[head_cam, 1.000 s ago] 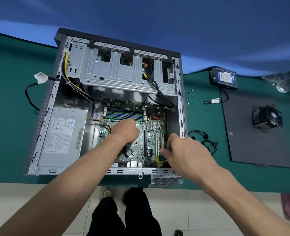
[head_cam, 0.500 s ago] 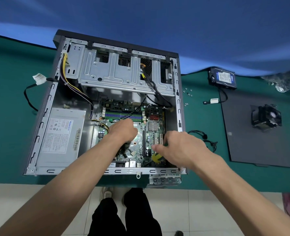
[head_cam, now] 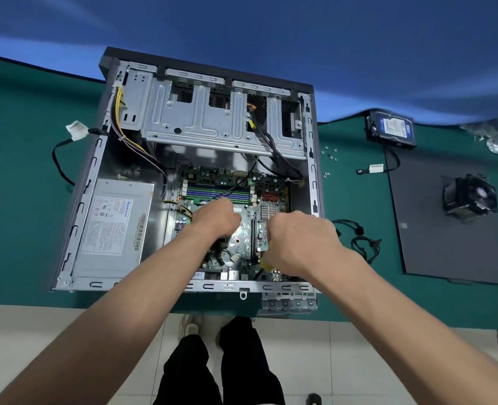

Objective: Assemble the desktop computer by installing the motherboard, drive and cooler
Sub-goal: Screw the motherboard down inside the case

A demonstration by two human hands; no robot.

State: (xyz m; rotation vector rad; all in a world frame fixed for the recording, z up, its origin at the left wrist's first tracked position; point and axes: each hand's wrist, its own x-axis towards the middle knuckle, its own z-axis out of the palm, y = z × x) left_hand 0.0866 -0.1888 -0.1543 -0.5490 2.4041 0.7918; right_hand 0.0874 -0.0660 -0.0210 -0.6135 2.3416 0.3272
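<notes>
An open grey computer case [head_cam: 96, 176] lies on its side on the green table. The green motherboard [head_cam: 242, 244] lies inside its lower right part. My left hand [head_cam: 215, 217] rests on the board near its middle, fingers bent down. My right hand [head_cam: 300, 244] grips a yellow-handled screwdriver [head_cam: 266, 263] over the board's right side; only a sliver of the handle shows. The hard drive [head_cam: 392, 128] lies on the table at the back right. The black cooler [head_cam: 469, 198] stands on the dark side panel [head_cam: 434, 244].
A silver power supply [head_cam: 110, 226] fills the case's lower left, and a metal drive cage [head_cam: 221, 124] spans its top. Several small screws [head_cam: 331, 156] and loose black cables [head_cam: 361, 241] lie right of the case. A white-plugged cable [head_cam: 75, 131] hangs out on the left.
My right hand has moved up and left over the board's right side with the screwdriver, now covering most of the handle. My left hand has stayed in place.
</notes>
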